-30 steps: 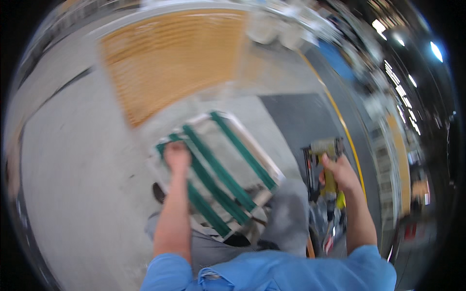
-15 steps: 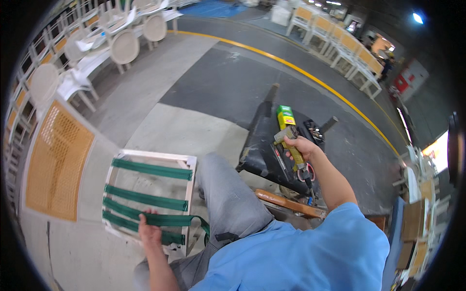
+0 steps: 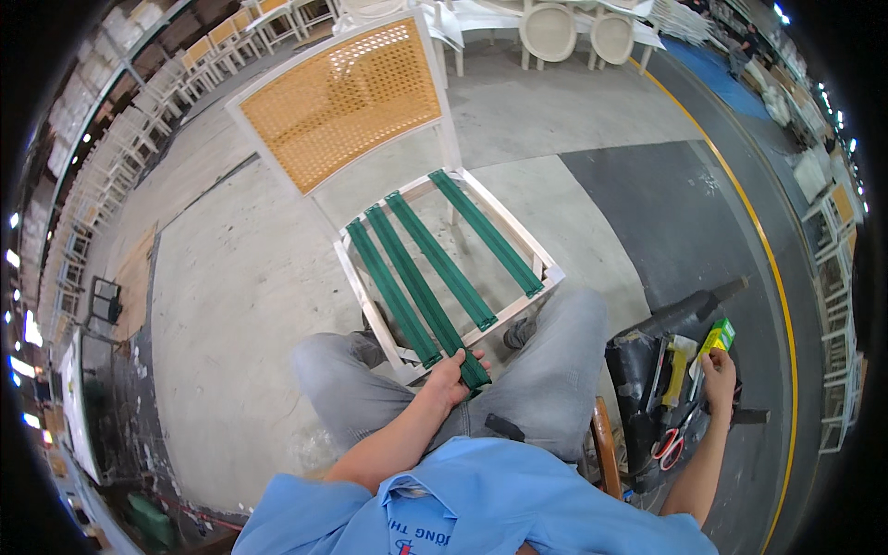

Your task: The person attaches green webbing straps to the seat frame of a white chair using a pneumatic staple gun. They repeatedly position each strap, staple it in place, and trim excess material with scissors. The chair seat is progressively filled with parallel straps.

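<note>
A chair frame (image 3: 540, 248), white with a woven cane back (image 3: 347, 97), stands before my knees. Several green webbing straps (image 3: 435, 250) run across its open seat. My left hand (image 3: 450, 377) is closed around the loose end of one strap (image 3: 421, 310) at the frame's near edge. On a black-covered stool (image 3: 634, 356) to my right, my right hand (image 3: 719, 377) is at the near end of a green and yellow box (image 3: 718, 335), fingers curled; whatever they hold is hidden. A worn yellow staple gun (image 3: 679, 372) lies beside it, with red-handled scissors (image 3: 668, 450) nearer me.
A brown wooden armrest (image 3: 606, 444) is between my right leg and the stool. Beyond the chair stand pale round-backed chairs (image 3: 548, 32). Rows of chairs (image 3: 120, 153) line the left. A yellow floor line (image 3: 754, 217) curves along the right.
My right hand has put the staple gun down on the stool and moved to the box. My left hand now grips the strap's end. The view has turned left toward the chair.
</note>
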The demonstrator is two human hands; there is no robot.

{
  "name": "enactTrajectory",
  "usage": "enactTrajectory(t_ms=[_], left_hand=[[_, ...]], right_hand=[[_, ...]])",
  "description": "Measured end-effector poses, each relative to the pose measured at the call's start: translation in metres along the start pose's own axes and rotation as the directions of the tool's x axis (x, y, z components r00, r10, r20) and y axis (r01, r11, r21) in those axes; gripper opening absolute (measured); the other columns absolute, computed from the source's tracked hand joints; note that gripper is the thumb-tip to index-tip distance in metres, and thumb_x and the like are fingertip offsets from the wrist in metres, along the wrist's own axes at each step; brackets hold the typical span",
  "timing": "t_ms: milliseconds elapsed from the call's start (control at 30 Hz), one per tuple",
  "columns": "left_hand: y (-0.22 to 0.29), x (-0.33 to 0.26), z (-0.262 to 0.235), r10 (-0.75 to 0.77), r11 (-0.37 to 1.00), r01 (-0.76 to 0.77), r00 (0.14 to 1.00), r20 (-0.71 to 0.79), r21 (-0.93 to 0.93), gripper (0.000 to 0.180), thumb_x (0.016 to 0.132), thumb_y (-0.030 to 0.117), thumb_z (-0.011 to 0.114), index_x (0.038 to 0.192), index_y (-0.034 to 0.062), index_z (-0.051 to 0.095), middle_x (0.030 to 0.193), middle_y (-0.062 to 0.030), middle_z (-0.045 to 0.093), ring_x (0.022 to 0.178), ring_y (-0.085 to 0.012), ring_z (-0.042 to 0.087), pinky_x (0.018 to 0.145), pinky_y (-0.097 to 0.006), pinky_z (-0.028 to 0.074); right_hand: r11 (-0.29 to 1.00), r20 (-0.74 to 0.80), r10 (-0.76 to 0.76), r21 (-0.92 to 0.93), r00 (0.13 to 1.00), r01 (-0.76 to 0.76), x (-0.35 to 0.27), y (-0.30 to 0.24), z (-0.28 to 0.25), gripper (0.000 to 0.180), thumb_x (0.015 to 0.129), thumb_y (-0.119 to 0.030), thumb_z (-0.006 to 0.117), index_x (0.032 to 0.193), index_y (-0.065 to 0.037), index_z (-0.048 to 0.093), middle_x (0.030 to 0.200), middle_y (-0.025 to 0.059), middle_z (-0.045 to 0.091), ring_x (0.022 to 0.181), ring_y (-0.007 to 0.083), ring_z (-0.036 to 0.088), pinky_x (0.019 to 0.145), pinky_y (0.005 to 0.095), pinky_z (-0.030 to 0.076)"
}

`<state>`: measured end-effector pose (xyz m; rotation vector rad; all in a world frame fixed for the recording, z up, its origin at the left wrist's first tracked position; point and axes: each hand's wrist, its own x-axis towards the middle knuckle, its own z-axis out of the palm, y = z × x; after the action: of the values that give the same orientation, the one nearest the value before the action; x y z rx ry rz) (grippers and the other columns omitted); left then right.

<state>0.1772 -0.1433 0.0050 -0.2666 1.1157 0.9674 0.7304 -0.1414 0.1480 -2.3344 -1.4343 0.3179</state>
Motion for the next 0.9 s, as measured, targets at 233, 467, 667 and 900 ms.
enactTrajectory(t_ms=[233, 467, 667, 900], left_hand=[[-0.008, 0.023, 0.012, 0.192, 0.981, -0.193, 0.981, -0.03, -0.026, 0.032, 0.114, 0.024, 0.039, 0.133, -0.0004, 0.049, 0.118, -0.0183, 0.07, 0.098, -0.0355, 0.071, 0.083, -0.051, 0.062], [0.007, 0.034, -0.009, 0.374, 0.924, -0.369, 0.927, -0.04, 0.096, 0.035, 0.114, 0.024, 0.041, 0.136, -0.0011, 0.052, 0.118, -0.0168, 0.073, 0.091, -0.0328, 0.073, 0.077, -0.046, 0.064], [-0.016, 0.037, -0.027, 0.358, 0.933, -0.359, 0.933, 0.037, 0.017, 0.033, 0.113, 0.025, 0.043, 0.131, -0.0004, 0.055, 0.113, -0.0152, 0.075, 0.086, -0.0326, 0.073, 0.073, -0.046, 0.062], [-0.052, 0.037, -0.027, 0.151, 0.977, -0.141, 0.987, -0.053, 0.162, 0.032, 0.113, 0.029, 0.047, 0.128, 0.0042, 0.06, 0.104, -0.0114, 0.075, 0.083, -0.0249, 0.073, 0.073, -0.039, 0.059]], right_hand=[[0.902, 0.1, -0.084, 0.431, 0.991, 0.033, -0.024, -0.037, 0.014, 0.038, 0.098, -0.019, 0.07, 0.132, -0.001, 0.065, 0.12, 0.0142, 0.068, 0.105, 0.0215, 0.066, 0.092, 0.0341, 0.052], [0.681, 0.275, -0.372, 0.729, 0.886, 0.06, -0.061, -0.141, 0.077, 0.029, 0.103, -0.02, 0.065, 0.126, -0.002, 0.067, 0.103, 0.0034, 0.07, 0.086, 0.0108, 0.064, 0.076, 0.0271, 0.053], [0.762, 0.667, -0.606, 0.643, 0.433, 0.075, -0.096, -0.281, 0.216, 0.031, 0.105, -0.028, 0.062, 0.116, 0.0, 0.069, 0.094, 0.0042, 0.071, 0.081, 0.013, 0.066, 0.073, 0.0286, 0.054], [0.951, 0.968, -0.234, 0.247, 0.09, -0.188, -0.12, -0.316, 0.338, 0.033, 0.105, -0.037, 0.062, 0.108, -0.006, 0.073, 0.087, 0.001, 0.069, 0.068, 0.0133, 0.06, 0.057, 0.034, 0.049]])
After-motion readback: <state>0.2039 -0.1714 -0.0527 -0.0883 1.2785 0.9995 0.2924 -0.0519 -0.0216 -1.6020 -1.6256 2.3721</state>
